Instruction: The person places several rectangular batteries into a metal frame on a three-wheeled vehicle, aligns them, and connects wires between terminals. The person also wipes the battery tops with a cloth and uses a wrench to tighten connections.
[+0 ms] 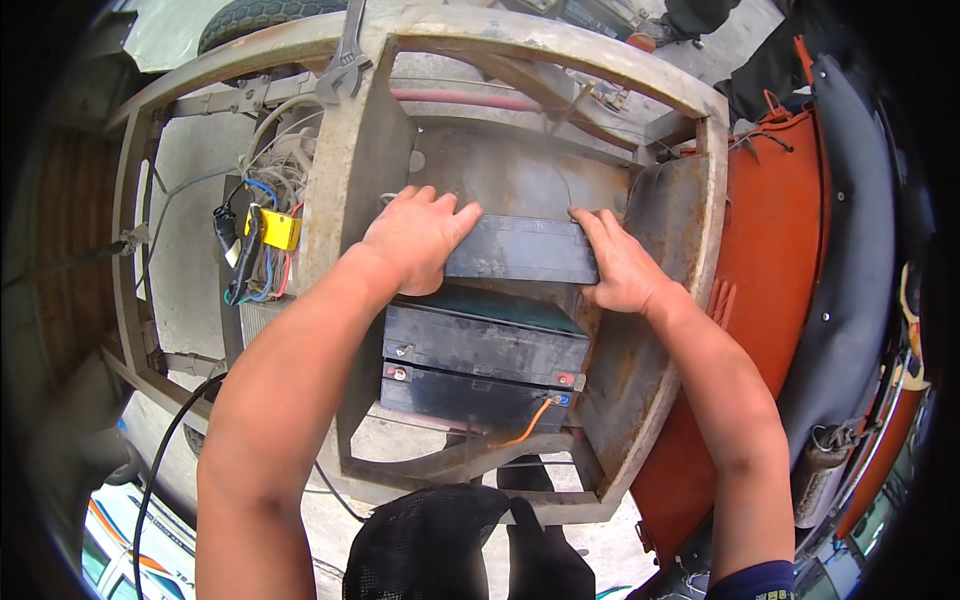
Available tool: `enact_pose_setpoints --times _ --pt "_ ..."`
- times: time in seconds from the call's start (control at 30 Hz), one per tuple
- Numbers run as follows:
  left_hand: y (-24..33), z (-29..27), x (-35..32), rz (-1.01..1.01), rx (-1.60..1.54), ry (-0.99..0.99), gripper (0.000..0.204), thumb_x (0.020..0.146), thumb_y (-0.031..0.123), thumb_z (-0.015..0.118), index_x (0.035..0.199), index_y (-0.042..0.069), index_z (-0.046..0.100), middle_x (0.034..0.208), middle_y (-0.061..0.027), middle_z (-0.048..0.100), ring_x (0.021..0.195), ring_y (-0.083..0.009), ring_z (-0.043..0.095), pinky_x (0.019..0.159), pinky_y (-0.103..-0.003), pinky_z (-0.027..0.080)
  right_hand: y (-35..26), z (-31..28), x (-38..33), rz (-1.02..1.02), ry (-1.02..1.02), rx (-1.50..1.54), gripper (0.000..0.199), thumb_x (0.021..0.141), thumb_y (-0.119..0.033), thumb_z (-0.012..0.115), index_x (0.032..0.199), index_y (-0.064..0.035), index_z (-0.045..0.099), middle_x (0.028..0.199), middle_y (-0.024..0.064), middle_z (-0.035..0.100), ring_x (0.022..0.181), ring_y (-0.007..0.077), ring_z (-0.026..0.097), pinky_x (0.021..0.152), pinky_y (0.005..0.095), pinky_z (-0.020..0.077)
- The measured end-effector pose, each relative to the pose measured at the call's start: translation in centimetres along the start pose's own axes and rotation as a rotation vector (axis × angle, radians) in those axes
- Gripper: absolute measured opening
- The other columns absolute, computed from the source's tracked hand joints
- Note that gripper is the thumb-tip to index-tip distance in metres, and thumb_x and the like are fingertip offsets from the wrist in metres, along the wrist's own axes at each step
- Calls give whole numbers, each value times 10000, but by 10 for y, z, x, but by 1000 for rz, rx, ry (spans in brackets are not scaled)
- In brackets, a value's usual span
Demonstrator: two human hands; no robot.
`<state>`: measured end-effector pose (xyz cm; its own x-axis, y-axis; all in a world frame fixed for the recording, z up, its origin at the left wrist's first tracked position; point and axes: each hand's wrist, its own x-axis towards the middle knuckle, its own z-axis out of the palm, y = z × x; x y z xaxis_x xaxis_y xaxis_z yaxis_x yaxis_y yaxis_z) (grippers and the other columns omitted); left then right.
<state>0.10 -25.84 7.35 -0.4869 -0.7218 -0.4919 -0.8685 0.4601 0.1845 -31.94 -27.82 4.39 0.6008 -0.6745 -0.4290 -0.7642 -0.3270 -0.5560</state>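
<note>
A dark grey block-shaped battery (pixel 525 250) is gripped at its two ends by my hands, inside a rusty metal compartment (pixel 500 160). My left hand (pixel 415 235) is closed round its left end, and my right hand (pixel 622 262) clasps the right end; some fingertips are hidden. Closer to me sit two more black batteries side by side, the middle one (pixel 480 338) and the near one (pixel 465 397), with bolt terminals at their ends. An orange wire (pixel 530 428) runs from the near battery's right terminal. Whether the held battery rests on anything is hidden.
An adjustable wrench (pixel 345 70) lies on the metal frame (pixel 350 170) at the far left. Left of the compartment are tangled wires (pixel 285 175) and a yellow box (pixel 279 230). An orange panel (pixel 765 240) and a black padded seat (pixel 850 230) stand to the right.
</note>
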Motion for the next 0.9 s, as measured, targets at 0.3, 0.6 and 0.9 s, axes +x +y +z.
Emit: enact_pose_setpoints --times 0.3,0.6,0.9 --pt "-8 -5 -3 74 -24 -22 718 651 29 784 1330 94 559 1180 -157 642 1168 -387 611 1038 -482 493 -9 14 -7 -114 75 -58 906 644 -145 863 1427 31 442 1251 238 509 1208 455 557 1048 488 510" --pt "-9 6 -13 92 -37 54 703 666 0 760 1329 120 559 1168 -150 630 1143 -387 602 1029 -485 489 -7 24 -7 -162 94 -60 912 640 -150 866 1425 47 446 1227 235 493 1195 449 536 1042 487 499" --pt "-8 6 -10 59 -37 26 691 674 -10 753 1326 127 567 1180 -141 629 1164 -372 600 1042 -474 485 -12 31 -13 -121 131 -41 944 613 -117 851 1448 34 435 1208 235 487 1140 469 551 996 484 509"
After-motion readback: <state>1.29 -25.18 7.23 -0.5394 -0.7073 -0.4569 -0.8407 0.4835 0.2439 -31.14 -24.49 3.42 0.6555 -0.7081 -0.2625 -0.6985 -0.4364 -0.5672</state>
